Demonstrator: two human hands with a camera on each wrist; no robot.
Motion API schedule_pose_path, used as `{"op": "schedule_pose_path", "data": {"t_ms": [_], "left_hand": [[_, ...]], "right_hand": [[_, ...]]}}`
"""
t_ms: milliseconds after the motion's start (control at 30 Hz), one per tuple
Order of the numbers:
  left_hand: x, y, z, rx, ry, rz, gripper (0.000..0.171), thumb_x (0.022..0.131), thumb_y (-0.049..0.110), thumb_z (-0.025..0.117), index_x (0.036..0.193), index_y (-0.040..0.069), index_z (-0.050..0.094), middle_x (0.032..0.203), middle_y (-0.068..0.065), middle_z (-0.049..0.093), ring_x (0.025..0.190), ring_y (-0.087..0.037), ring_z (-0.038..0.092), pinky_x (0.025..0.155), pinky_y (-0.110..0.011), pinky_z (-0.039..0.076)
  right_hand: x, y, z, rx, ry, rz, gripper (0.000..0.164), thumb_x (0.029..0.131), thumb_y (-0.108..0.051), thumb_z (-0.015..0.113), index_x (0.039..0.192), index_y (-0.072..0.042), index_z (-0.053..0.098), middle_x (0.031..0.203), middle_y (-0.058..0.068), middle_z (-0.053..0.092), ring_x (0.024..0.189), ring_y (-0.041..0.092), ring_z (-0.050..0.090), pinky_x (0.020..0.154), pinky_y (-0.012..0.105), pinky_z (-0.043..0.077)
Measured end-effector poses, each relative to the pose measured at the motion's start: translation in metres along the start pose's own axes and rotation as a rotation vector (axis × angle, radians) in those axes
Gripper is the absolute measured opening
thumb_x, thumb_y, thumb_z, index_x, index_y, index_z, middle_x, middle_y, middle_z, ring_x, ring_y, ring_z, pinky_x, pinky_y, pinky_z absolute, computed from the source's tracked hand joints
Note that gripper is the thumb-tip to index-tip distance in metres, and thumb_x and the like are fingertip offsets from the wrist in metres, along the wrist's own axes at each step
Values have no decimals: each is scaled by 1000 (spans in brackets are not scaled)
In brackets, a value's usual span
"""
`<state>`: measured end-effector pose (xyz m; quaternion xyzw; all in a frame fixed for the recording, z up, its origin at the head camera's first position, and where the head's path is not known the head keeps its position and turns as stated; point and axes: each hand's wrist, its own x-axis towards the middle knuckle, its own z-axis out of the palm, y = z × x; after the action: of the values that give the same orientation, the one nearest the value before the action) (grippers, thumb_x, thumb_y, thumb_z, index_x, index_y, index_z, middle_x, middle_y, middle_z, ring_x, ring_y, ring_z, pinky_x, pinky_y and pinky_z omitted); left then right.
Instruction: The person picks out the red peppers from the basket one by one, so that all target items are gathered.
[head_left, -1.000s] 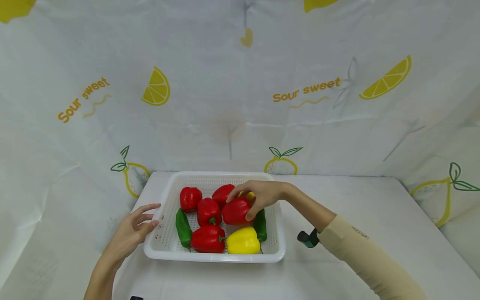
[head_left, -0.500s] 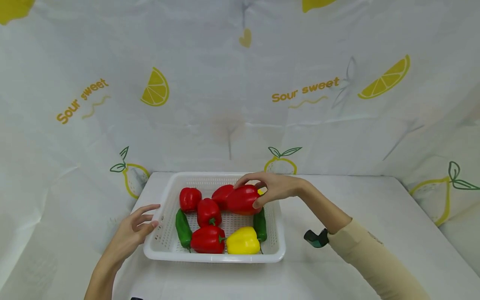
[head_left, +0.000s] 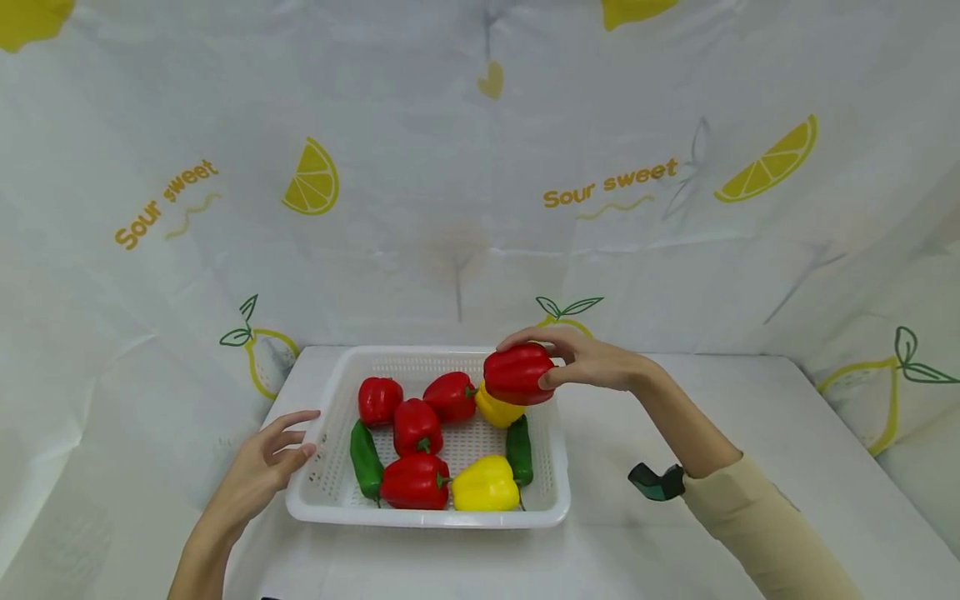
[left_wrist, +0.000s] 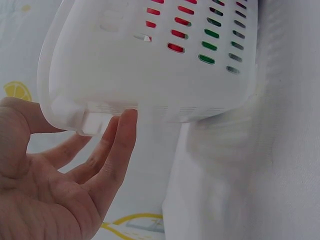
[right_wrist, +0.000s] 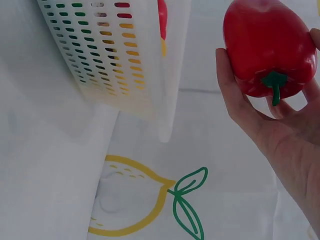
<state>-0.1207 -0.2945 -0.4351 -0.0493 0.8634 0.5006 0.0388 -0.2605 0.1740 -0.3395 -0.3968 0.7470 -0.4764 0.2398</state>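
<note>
My right hand [head_left: 592, 363] holds a red bell pepper [head_left: 517, 374] above the back right of a white plastic basket [head_left: 427, 517]. In the right wrist view the red bell pepper [right_wrist: 270, 45] shows its green stem, with fingers and thumb around its sides. At the basket's left end, my left hand [head_left: 266, 458] pinches the rim; in the left wrist view its thumb lies over the rim and its fingers under it. Inside the basket lie several red bell peppers [head_left: 415, 482], a yellow bell pepper [head_left: 486, 484] in front, another yellow one [head_left: 498, 408] behind, and two long green peppers [head_left: 366, 461] [head_left: 519, 450].
The basket stands on a white table [head_left: 675, 533] before a light curtain [head_left: 450, 208] printed with lemons and words. A dark strapped device [head_left: 657, 483] sits by the right sleeve [head_left: 757, 508].
The right hand has lifted the red bell pepper out from among the others, up and to the right, uncovering the back yellow pepper. The left hand and basket have stayed in place.
</note>
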Motion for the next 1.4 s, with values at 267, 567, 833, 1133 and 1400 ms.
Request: {"op": "schedule_pose_path", "data": {"t_ms": [267, 567, 833, 1133, 1400], "left_hand": [[1, -3, 0, -6, 1, 6, 60, 106, 23, 71, 160, 12, 49, 138, -26, 70, 113, -29, 75, 85, -44, 64], [-1, -1, 0, -13, -1, 17, 57, 106, 20, 70, 159, 11, 50, 136, -24, 70, 104, -13, 74, 79, -31, 62], [0, -1, 0, -15, 1, 18, 58, 106, 21, 71, 159, 12, 50, 135, -24, 71, 105, -15, 74, 79, -32, 62], [1, -2, 0, -14, -2, 14, 59, 106, 23, 70, 160, 11, 49, 136, -24, 70, 105, -16, 74, 79, -32, 62], [1, -2, 0, -19, -2, 16, 59, 106, 21, 71, 160, 12, 49, 136, -24, 70, 108, -19, 75, 80, -32, 63]], "right_hand": [[-11, 9, -6, 52, 37, 3, 58, 93, -7, 63, 150, -11, 56, 153, 18, 58, 130, 38, 61, 97, 45, 64], [-25, 17, -13, 54, 98, 4, 56, 93, -4, 58, 149, -8, 55, 151, 19, 56, 127, 37, 60, 96, 41, 64], [-36, 25, -19, 97, 130, -17, 54, 97, -2, 53, 150, -7, 54, 150, 4, 58, 127, 32, 60, 96, 39, 64], [-47, 34, -23, 80, 219, 28, 45, 105, -10, 55, 150, -9, 56, 150, 1, 59, 130, 29, 59, 96, 38, 64], [-57, 37, -24, -52, 349, 94, 53, 100, -15, 73, 151, -12, 57, 150, 18, 59, 128, 30, 60, 91, 36, 65]]}}
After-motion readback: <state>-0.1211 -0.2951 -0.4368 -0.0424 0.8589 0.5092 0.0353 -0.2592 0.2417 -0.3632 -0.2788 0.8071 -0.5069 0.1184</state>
